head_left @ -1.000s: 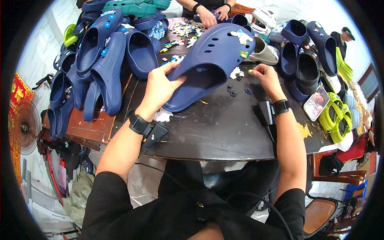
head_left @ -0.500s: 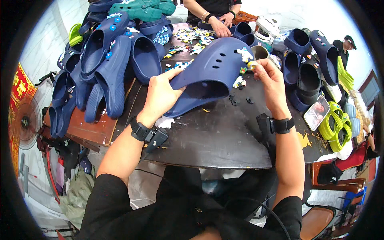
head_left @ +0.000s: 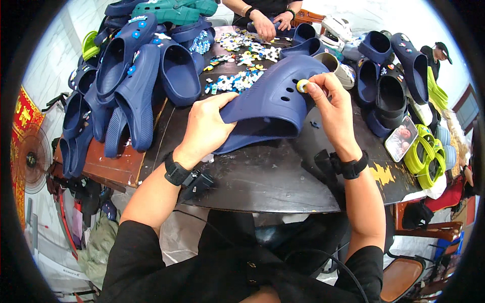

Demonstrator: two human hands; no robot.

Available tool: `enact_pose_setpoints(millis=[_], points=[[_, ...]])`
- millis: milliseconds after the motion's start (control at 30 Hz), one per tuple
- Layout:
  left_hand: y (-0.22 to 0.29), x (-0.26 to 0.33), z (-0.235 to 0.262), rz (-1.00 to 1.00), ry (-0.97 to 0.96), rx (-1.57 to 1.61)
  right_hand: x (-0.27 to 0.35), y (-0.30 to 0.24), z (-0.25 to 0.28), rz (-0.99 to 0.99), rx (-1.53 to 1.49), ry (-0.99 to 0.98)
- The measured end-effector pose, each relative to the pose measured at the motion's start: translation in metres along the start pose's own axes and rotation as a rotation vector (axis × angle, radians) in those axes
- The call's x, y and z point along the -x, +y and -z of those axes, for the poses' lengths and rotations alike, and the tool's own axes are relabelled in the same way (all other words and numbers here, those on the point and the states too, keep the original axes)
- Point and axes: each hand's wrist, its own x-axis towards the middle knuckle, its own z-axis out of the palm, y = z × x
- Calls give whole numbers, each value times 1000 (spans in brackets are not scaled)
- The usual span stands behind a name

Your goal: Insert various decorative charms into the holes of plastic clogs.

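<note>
A navy blue foam clog (head_left: 265,93) with round vent holes is held up over the dark table, its opening facing me. My left hand (head_left: 208,123) is closed on the clog's left side. Between thumb and index finger, my right hand (head_left: 333,108) pinches a small round yellow-and-white shoe charm (head_left: 302,86). That charm is at the vent holes on the clog's upper; whether it touches a hole I cannot tell. Beyond the clog lie many loose shoe charms (head_left: 233,81) in blue, white and yellow.
Navy clogs (head_left: 135,98) are piled at the left, with a green clog (head_left: 177,11) on top. At the right stand more dark clogs (head_left: 391,101), a phone (head_left: 401,139) and lime sandals (head_left: 424,156). Across the table, a co-worker's hands (head_left: 263,25) are near the charms.
The clog has turned and tilted, so its front side with the white charm faces away. My right hand has brought the yellow charm left, onto the vent hole area.
</note>
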Motion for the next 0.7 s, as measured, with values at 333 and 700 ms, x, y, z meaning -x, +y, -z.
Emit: enact_pose_setpoints(millis=[333,700], points=[[-4,2,-4,-34,-10,-19,5,-9,-8,-90,-26,141],[-7,2,-6,-135,-21,-97,2,-5,1,-136,-44,33]])
